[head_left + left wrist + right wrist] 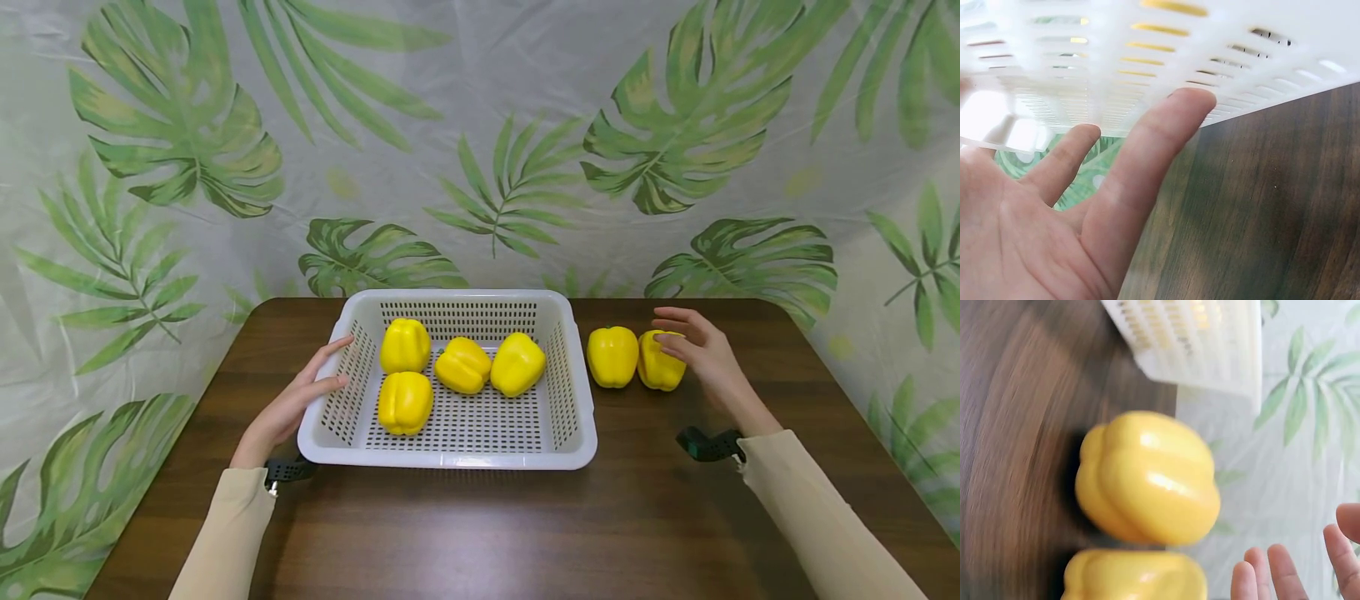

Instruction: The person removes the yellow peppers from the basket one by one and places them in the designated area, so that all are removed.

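A white perforated plastic basket [450,460] holds several yellow bell peppers [406,403]. My left hand [288,408] is at its left side, the fingers spread and fairly straight. In the left wrist view, the thumb [1154,150] reaches up against the slotted basket wall [1222,37]. To the right of the basket, two more peppers stand side by side on the table: a nearer-to-basket pepper [612,357] and an outer pepper [662,363]. My right hand [705,354] hovers beside the outer one, partly covering it, with loosely extended fingers and nothing held.
The dark wooden table [465,533] ends at a back edge just behind the basket. A leaf-patterned cloth [510,100] hangs behind and along both sides. Each wrist wears a black strap with a camera.
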Available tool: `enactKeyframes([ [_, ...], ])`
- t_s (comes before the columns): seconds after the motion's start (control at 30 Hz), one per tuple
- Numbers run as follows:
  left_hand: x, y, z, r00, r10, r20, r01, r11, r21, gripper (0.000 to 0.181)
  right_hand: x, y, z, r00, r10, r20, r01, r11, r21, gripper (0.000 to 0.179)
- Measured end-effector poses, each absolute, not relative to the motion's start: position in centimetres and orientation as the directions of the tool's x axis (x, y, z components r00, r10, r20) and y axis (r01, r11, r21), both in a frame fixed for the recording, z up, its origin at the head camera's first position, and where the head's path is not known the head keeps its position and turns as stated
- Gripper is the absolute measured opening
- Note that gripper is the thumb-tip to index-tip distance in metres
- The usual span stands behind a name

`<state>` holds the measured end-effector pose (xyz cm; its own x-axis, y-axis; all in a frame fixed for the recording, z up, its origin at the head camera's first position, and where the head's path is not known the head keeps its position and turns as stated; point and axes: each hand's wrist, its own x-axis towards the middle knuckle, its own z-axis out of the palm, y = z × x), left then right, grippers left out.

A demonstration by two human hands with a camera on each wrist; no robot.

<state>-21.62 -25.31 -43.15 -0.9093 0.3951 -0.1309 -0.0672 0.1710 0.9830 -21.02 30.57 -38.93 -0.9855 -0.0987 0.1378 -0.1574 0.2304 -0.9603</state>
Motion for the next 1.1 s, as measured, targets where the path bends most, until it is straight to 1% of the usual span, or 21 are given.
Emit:
enactKeyframes([
  [0.27, -21.6, -25.4, -43.1, -0.911, 0.389, -0.138, -0.073, 0.176, 0.982, 0.063, -21.1, 27.5, -37.8, -0.98, -0.17, 0.101, -0.145, 0.273, -0.951, 0.039],
  [0.5, -21.5, -25.4, -43.0, -0.911, 0.39, -0.136, -0.068, 0.184, 0.981, 0.064, -21.1, 24.5, -36.7, -0.965, -0.257, 0.049, -0.122, 0.276, -0.953, 0.047],
  [0.73, -21.5, -25.3, -43.0, -0.912, 0.387, -0.139, -0.074, 0.18, 0.981, 0.065, -21.2, 21.6, -36.0, -0.943, -0.33, 0.047, -0.131, 0.238, -0.962, 0.046],
  [1.1, -21.6, -25.4, -43.1, -0.915, 0.374, -0.148, -0.079, 0.193, 0.978, 0.063, -21.4, 17.4, -35.4, -0.912, -0.41, 0.001, -0.125, 0.277, -0.953, 0.042],
])
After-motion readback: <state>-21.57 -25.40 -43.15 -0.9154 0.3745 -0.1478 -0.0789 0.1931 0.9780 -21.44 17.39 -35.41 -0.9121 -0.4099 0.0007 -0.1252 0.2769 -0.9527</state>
